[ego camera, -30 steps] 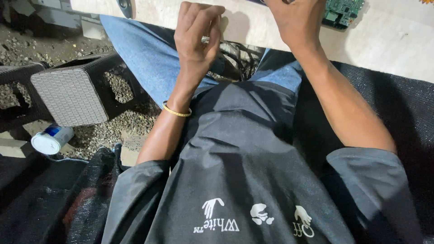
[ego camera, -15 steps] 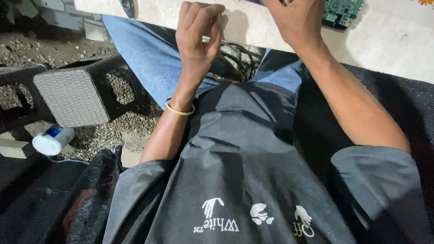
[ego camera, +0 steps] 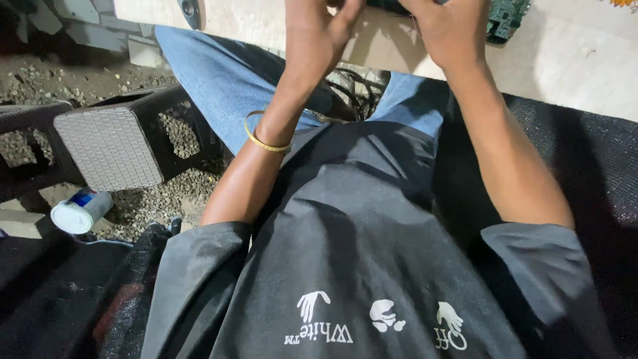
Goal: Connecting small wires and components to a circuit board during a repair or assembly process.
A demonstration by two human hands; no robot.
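Observation:
My left hand [ego camera: 318, 36], with a thin gold bangle [ego camera: 266, 142] on its wrist, reaches up over the edge of a pale tabletop [ego camera: 565, 60]. Its fingers curl toward my right hand [ego camera: 444, 33], close beside it. Both hands are cut off by the top of the view, so what they hold is hidden. A green circuit board [ego camera: 506, 16] lies on the table just right of my right hand. A dark thing [ego camera: 387, 5] shows between the hands. Below them are my blue jeans [ego camera: 232, 80] and grey shirt [ego camera: 359, 252].
A grey woven stool [ego camera: 109, 147] stands on gravel at the left, with a white and blue canister [ego camera: 80, 211] lying below it. Dark cables [ego camera: 352, 90] hang under the table. Black mesh fabric [ego camera: 585, 166] covers the right side. A round dark part [ego camera: 189, 10] sits at the table's left edge.
Both hands have moved up toward the top of the view and farther over the table. My left hand has shifted right, closer to my right hand.

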